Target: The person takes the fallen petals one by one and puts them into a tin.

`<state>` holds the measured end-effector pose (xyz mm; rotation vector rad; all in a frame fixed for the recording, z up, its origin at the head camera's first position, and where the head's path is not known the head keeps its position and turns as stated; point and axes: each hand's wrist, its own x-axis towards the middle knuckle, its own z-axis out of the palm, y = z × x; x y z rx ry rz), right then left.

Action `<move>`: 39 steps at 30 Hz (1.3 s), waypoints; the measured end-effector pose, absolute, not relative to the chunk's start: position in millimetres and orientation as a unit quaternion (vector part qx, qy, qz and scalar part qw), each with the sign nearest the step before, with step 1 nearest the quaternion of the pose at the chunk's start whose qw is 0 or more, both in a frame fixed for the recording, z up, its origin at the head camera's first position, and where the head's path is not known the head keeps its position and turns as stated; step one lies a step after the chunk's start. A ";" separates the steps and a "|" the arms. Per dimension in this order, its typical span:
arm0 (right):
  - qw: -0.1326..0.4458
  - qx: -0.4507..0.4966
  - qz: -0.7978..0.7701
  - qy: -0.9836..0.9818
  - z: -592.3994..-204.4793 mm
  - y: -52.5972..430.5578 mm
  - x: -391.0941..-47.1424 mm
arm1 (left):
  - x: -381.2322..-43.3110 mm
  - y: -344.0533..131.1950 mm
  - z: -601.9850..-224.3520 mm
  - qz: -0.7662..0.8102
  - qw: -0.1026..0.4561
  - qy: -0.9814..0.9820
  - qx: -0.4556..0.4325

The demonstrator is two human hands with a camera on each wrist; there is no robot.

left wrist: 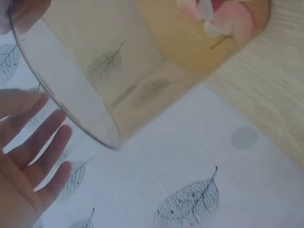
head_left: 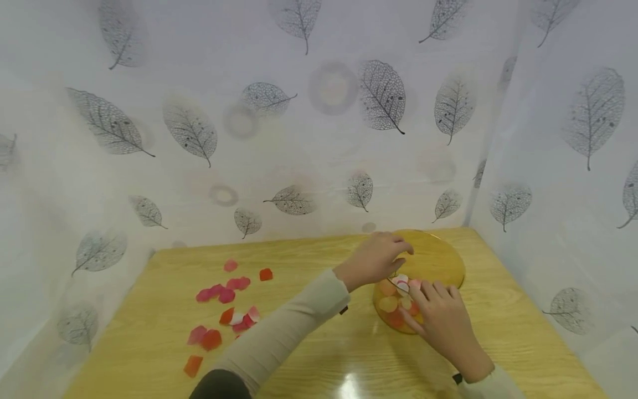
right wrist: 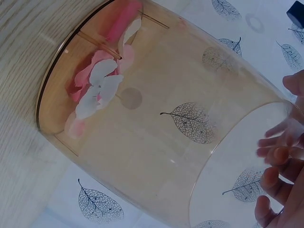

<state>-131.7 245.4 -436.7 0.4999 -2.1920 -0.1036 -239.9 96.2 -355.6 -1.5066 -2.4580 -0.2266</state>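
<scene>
A see-through amber bin [head_left: 394, 318] stands on the table with pink, red and white petals [right wrist: 102, 85] lying on its bottom. My left hand [head_left: 376, 259] is over the bin's left side, thumb and forefinger apart. In the left wrist view, the loosely bent fingers of the left hand [left wrist: 33, 156] are beside the bin's rim [left wrist: 71, 116], with nothing between them. My right hand [head_left: 443, 324] is at the bin's near right side, fingers spread. Fingers of the right hand [right wrist: 278, 190] lie close to the rim in the right wrist view.
Red, pink and white petals [head_left: 226, 293] are scattered over the left half of the wooden table [head_left: 319, 354]. White cloth with a leaf print [head_left: 319, 138] rises behind the table and along both sides. The left forearm [head_left: 294, 321] crosses over the table's middle.
</scene>
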 end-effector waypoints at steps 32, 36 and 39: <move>0.407 0.192 -0.029 -0.893 -437.5 245.9 -131.0 | -319.4 -156.0 -479.0 0.017 0.144 -0.890 -0.431; 0.407 0.193 -0.026 -0.893 -437.8 245.6 -131.0 | -325.0 -160.9 -491.1 -0.012 0.115 -0.902 -0.417; 0.409 0.196 -0.025 -0.891 -437.8 244.9 -131.3 | -327.3 -162.1 -496.4 -0.041 0.094 -0.916 -0.388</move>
